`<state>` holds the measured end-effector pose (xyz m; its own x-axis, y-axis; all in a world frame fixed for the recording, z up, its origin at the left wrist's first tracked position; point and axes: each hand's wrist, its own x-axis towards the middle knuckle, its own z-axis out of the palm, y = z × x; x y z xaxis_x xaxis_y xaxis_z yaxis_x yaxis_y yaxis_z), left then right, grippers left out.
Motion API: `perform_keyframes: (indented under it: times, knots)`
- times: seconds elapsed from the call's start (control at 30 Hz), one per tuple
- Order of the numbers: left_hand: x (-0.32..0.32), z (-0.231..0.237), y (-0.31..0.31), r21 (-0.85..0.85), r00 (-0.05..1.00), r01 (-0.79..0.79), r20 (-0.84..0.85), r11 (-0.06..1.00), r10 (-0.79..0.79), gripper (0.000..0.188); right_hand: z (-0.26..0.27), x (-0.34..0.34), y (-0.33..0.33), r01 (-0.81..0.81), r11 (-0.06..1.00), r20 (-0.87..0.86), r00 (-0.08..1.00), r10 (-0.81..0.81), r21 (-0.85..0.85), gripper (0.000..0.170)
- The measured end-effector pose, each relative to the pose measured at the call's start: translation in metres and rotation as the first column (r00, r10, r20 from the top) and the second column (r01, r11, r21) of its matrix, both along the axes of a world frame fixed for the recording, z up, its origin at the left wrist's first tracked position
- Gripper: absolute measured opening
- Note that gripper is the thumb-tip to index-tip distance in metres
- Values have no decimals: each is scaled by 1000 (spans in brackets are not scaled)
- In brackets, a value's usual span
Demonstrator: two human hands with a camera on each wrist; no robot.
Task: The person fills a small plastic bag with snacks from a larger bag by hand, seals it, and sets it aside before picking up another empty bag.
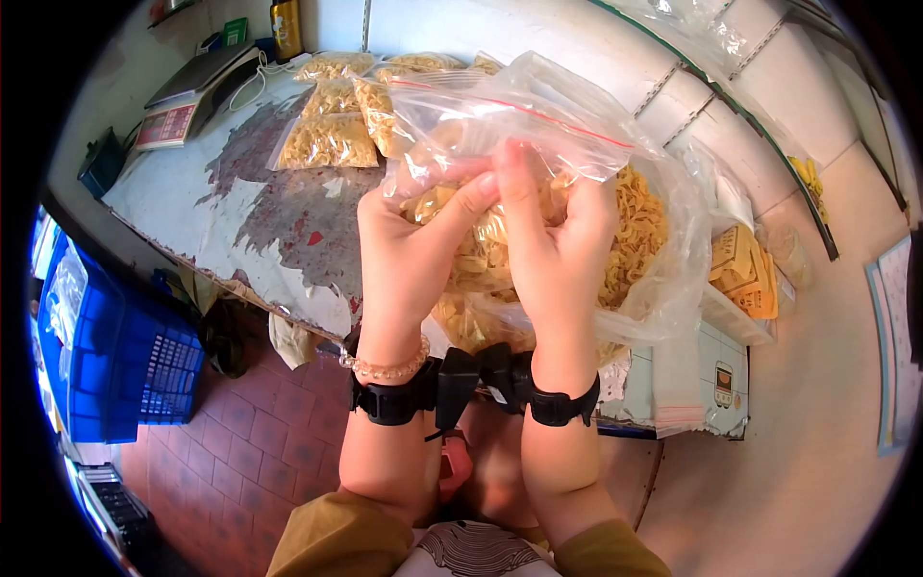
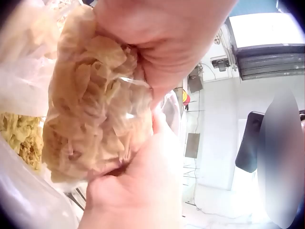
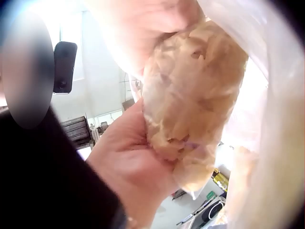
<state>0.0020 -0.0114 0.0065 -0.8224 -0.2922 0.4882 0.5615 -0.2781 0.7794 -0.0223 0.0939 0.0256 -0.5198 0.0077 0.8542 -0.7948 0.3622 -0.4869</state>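
Both hands hold a clear zip bag (image 1: 461,240) filled with pale yellow dried flakes, over the near right part of the table. The left hand (image 1: 409,255) grips its left side and the right hand (image 1: 558,255) its right side, with the thumbs close together near the top. A red zip strip runs across the raised, unfilled upper part of the bag. In the left wrist view, the packed bag (image 2: 95,109) bulges between the hands; the right wrist view also shows the bag (image 3: 193,90) held from both sides. Behind it lies a large open plastic bag (image 1: 683,288) with loose dried flakes (image 1: 639,226).
Several filled bags (image 1: 327,139) lie at the back of the worn table (image 1: 226,226). A scale (image 1: 168,125) and a yellow can (image 1: 286,29) stand at the back left. Orange packets (image 1: 745,269) lie at the right. A blue crate (image 1: 106,356) is on the left.
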Motion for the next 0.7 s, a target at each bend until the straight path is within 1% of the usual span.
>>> perform_keyframes:
  times: [0.03, 0.1, 0.13, 0.2, 0.23, 0.27, 0.3, 0.33, 0.37, 0.4, 0.43, 0.47, 0.5, 0.53, 0.6, 0.63, 0.7]
  knots:
    - [2, 0, -1, 29, 1000, -10, 30, 1000, 9, 15, 0, -2, 1, -1, 1000, 0, 1000, 1, 0, 20]
    - [3, -1, -2, 59, 998, -22, 61, 998, 19, 14, -3, -5, 2, -170, 985, -71, 983, 167, -24, 17]
    - [4, -2, -3, 55, 996, -10, 93, 998, 5, 14, -6, -4, 5, -170, 985, -71, 983, 168, -23, 17]
    - [4, -2, -2, 52, 992, 2, 125, 999, -9, 13, -9, 2, 10, -36, 999, 110, 993, 33, 28, 16]
    - [4, 0, -1, 86, 994, 35, 101, 996, -44, 13, -8, 2, 8, -37, 999, 111, 993, 33, 30, 16]
    - [4, 0, 0, 119, 994, 68, 75, 991, -77, 12, -6, 2, 4, -33, 999, 41, 999, 33, -1, 14]
    - [3, -1, 1, 119, 994, 66, 78, 991, -76, 12, -4, 2, 0, -31, 999, -29, 999, 30, -32, 13]
    - [1, -2, 2, 145, 992, 75, 94, 987, -90, 14, -4, 1, -2, -33, 999, -27, 999, 32, -33, 13]
    - [-1, -3, 2, 170, 989, 85, 109, 982, -104, 15, -4, 1, -3, -2, 999, -74, 997, -1, -49, 7]
    - [-1, -3, 2, 168, 989, 85, 109, 982, -104, 15, -3, 0, -4, 28, 997, -121, 992, -36, -66, 10]
    - [-1, -3, 2, 124, 989, 72, 118, 990, -87, 15, -3, 1, -3, 29, 997, -121, 992, -37, -68, 10]
    - [-1, -3, 2, 79, 989, 61, 126, 995, -70, 16, -4, 2, -2, 50, 996, -68, 996, -55, -75, 9]
    - [-1, -3, 2, 77, 989, 63, 127, 995, -72, 16, -4, 3, -1, 72, 994, -15, 997, -73, -81, 8]
    - [-1, -4, 2, 54, 992, 36, 119, 998, -42, 17, -3, 6, 1, 74, 994, -15, 997, -75, -82, 8]
    - [-1, -4, 3, 34, 994, 7, 110, 999, -11, 18, 2, 10, 4, -81, 979, 92, 991, 99, -188, 8]
    - [0, -2, 4, 38, 994, -17, 112, 999, 13, 17, 4, 9, 8, -81, 979, 93, 991, 99, -185, 8]
    - [1, 0, 6, 48, 992, -44, 116, 998, 38, 16, 10, 5, 19, -212, 932, 34, 972, 231, -296, 9]
